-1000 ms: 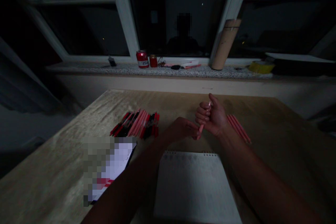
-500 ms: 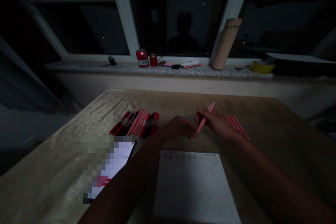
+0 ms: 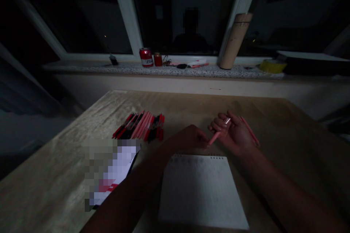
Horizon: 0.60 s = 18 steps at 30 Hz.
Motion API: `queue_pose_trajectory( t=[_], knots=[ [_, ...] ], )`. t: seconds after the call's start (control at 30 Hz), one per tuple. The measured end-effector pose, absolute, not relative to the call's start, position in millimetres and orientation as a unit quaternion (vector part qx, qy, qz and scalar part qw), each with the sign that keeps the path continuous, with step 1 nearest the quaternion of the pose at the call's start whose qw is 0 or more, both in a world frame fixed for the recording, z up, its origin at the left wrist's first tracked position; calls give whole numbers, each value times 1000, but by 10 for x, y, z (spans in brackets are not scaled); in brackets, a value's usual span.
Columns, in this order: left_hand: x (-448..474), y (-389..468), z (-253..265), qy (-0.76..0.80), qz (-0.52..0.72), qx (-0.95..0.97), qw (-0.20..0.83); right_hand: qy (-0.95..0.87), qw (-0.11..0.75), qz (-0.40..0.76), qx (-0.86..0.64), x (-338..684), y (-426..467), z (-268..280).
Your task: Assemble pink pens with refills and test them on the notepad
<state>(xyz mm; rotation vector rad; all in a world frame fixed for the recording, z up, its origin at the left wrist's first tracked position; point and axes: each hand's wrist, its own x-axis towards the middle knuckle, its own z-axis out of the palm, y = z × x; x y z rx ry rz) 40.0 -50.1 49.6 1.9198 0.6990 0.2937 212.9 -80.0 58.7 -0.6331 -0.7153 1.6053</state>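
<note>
Pink pen [image 3: 214,138]: clamped by fingers of right hand [image 3: 235,131]; could be dropped if loosened.
Left hand [image 3: 193,136]: fingers' grip cannot be told.

Dark panes [image 3: 218,22] are filling a white window frame [image 3: 129,14] above a speckled stone sill [image 3: 197,72], a pale wall [image 3: 175,84] is running beneath, and dim light is catching the table [image 3: 62,153] at left.
</note>
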Motion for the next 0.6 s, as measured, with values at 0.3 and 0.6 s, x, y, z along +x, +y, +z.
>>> queue_pose_trajectory(
  t=[0.3, 0.6],
  knots=[
    [348, -469, 498, 325, 77, 792, 512, -557, 422, 484, -527, 2198, -985, 444],
    [334, -470, 397, 356, -22, 840, 408, -608, 334, 511, -507, 2289, -1219, 329]
  ],
)
